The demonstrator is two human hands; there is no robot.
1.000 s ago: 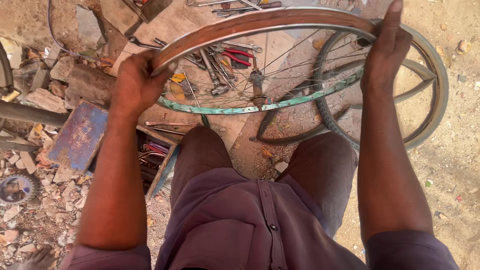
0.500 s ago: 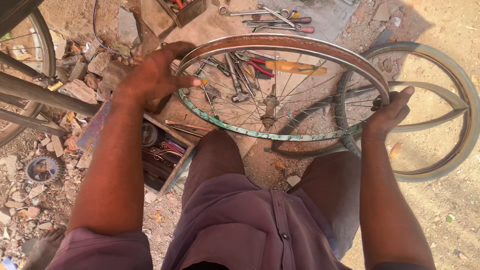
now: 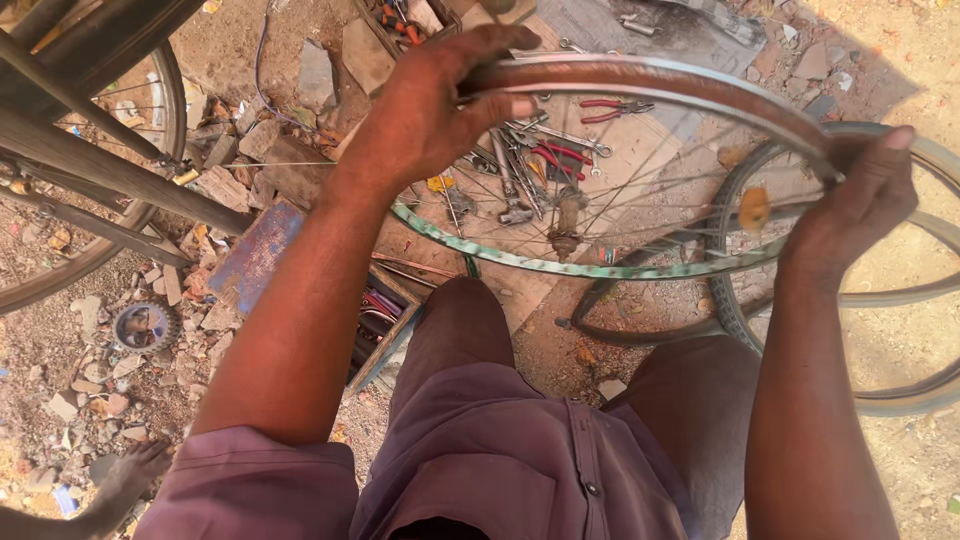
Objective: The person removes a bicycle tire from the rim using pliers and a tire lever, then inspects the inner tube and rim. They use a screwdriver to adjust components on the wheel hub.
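Since the earlier frame my left hand (image 3: 425, 120) has travelled round the bicycle wheel rim (image 3: 640, 75) toward its far side, and the wheel now sits higher and more central in view; I judge the rim is being turned between the hands, section by section. My left hand is curled over the far-left arc, fingers wrapped across the top and thumb pressed along the inner face. My right hand (image 3: 850, 205) clamps the right edge, fingers closed over the metal and one fingertip raised. The wheel is held roughly level above my knees, its hub (image 3: 566, 225) and spokes hanging over the ground.

Under the spokes lie loose tools: red-handled pliers (image 3: 610, 108) and several spanners (image 3: 505, 185) on a pale board. On the ground to the right lies a tyre (image 3: 905, 300), partly beneath the rim. To the near left an open wooden toolbox (image 3: 385, 320) holds more tools, and a flat blue metal plate (image 3: 255, 255) lies beside it. A second wheel with its frame tubes (image 3: 90, 165) stands far left. A small sprocket (image 3: 143, 326) lies among rubble. No legible package, label or sign is apparent. Another person's hand (image 3: 130, 475) rests at the near-left corner.
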